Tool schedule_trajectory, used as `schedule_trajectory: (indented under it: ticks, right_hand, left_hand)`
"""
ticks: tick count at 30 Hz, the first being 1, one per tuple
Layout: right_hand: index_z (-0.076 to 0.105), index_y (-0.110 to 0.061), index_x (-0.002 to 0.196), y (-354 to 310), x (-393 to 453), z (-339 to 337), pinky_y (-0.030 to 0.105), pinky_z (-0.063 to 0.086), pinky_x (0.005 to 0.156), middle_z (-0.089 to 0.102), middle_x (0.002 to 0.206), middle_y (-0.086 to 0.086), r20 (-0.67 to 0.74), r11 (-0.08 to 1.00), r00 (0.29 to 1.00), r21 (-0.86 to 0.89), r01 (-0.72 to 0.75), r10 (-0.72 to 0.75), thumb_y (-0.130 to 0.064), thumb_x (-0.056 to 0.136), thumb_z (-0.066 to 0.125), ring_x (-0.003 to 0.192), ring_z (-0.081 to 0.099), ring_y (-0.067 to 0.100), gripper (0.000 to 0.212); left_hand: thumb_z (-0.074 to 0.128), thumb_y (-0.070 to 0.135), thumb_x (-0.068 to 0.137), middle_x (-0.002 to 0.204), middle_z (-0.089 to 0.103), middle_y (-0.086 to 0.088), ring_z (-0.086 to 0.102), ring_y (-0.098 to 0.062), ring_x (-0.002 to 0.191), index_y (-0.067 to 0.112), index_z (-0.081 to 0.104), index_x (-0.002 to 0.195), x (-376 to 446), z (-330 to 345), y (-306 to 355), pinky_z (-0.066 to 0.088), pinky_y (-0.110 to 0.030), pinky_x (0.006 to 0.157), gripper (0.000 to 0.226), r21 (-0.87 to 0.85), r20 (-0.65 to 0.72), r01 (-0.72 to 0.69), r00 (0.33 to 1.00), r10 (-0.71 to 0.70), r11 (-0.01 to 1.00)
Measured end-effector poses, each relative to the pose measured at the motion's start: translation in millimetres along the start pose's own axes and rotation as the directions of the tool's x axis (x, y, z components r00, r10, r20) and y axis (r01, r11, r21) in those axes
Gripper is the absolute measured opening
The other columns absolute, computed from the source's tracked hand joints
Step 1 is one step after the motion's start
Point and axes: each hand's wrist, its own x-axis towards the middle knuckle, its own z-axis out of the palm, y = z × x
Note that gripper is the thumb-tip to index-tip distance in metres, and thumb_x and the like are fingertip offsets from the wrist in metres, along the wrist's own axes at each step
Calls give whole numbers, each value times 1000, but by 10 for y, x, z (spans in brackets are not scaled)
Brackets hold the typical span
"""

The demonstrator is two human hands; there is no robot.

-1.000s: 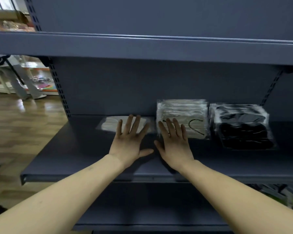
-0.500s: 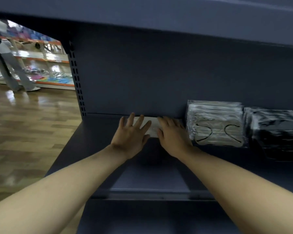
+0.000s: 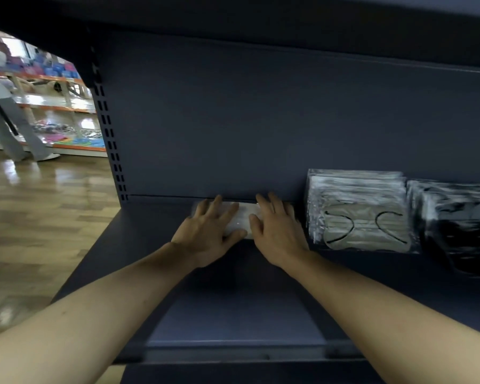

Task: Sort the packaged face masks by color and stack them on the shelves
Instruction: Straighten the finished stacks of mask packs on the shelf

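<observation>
A white packaged mask lies flat against the back wall of the dark blue shelf. My left hand rests on its left part with fingers spread and straight. My right hand presses flat on its right part, so most of the pack is hidden. Right of my hands stands a stack of grey masks with black ear loops. Further right, a stack of black masks runs out of the frame.
The shelf above overhangs close overhead. A perforated upright marks the shelf's left end. Beyond it are wooden floor, a walking person and distant shelves with colourful goods.
Both hands have slid the white pack to the right and back against the wall, near the grey stack. The view has moved closer and lower under the upper shelf.
</observation>
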Motion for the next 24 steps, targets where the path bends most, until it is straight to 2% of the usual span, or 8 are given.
schedule_trajectory:
  ticks: [5, 9, 14, 16, 18, 20, 22, 24]
  right_hand:
    - [27, -22, 154, 69, 13, -61, 50, 40, 109, 11, 165, 4, -24, 1000, 1000, 7, -6, 6, -53, 99, 40, 147, 15, 30, 65]
    - [19, -25, 157, 69, 10, -52, 53, 34, 113, 11, 166, 5, 101, 999, 994, 11, -31, 29, -59, 99, 33, 149, 13, 31, 68]
    - [35, -22, 150, 100, -49, -127, 51, 33, 110, 33, 156, 2, 50, 985, 997, -155, 69, -62, -60, 97, 34, 143, 23, 30, 65]
    - [30, -25, 153, 137, -31, -169, 56, 18, 118, 26, 161, 3, 103, 965, 988, -223, 135, -114, -59, 97, 32, 150, 10, 32, 66]
    - [23, -29, 157, 148, 10, -209, 60, 1, 120, 20, 164, 1, 172, 950, 969, -227, 215, -179, -57, 100, 28, 153, -1, 29, 63]
    - [21, -31, 158, 143, 93, -209, 58, -4, 120, 19, 165, -1, 223, 955, 954, -172, 243, -203, -52, 104, 20, 153, -1, 25, 58]
    - [21, -32, 158, 129, 173, -176, 53, 4, 122, 22, 165, -1, 275, 976, 947, -90, 200, -168, -46, 106, 14, 153, 10, 22, 54]
    - [24, -31, 157, 122, 189, -126, 49, 17, 120, 29, 162, -1, 280, 983, 948, -58, 176, -153, -44, 107, 16, 148, 24, 21, 52]
  left_hand:
    - [16, 56, 100, 156, 30, 2, 21, -21, 145, 32, 21, 156, -40, -65, -28, 45, -45, 104, 61, -50, -63, 44, 997, -47, 998]
    - [27, 45, 105, 154, 33, 3, 22, -22, 144, 28, 25, 155, -32, -103, -9, 42, -45, 107, 53, -59, -43, 45, 998, -48, 997]
    - [34, 54, 100, 144, 37, 1, 29, -23, 138, 36, 23, 153, -52, -171, 64, 41, -47, 105, 57, 35, 47, 10, 999, -12, 999]
    - [32, 61, 97, 145, 37, 1, 29, -25, 139, 40, 22, 152, -44, -178, 109, 22, -59, 115, 59, 166, 60, 12, 998, -22, 986]
    - [28, 64, 97, 151, 35, -1, 18, -30, 147, 39, 22, 152, -18, -184, 146, -4, -66, 115, 61, 288, 52, 4, 998, -20, 958]
    - [25, 60, 99, 161, 23, -3, 1, -30, 152, 30, 21, 154, 13, -201, 177, -11, -64, 116, 62, 284, 98, -15, 995, -13, 959]
    - [22, 54, 102, 165, 10, -4, -6, -27, 153, 22, 20, 153, 45, -205, 198, -5, -59, 119, 61, 178, 161, -24, 987, -5, 984]
    - [18, 47, 105, 164, 15, -4, 2, -25, 153, 18, 26, 149, 76, -215, 210, 4, -52, 122, 54, 33, 179, -11, 984, 5, 999]
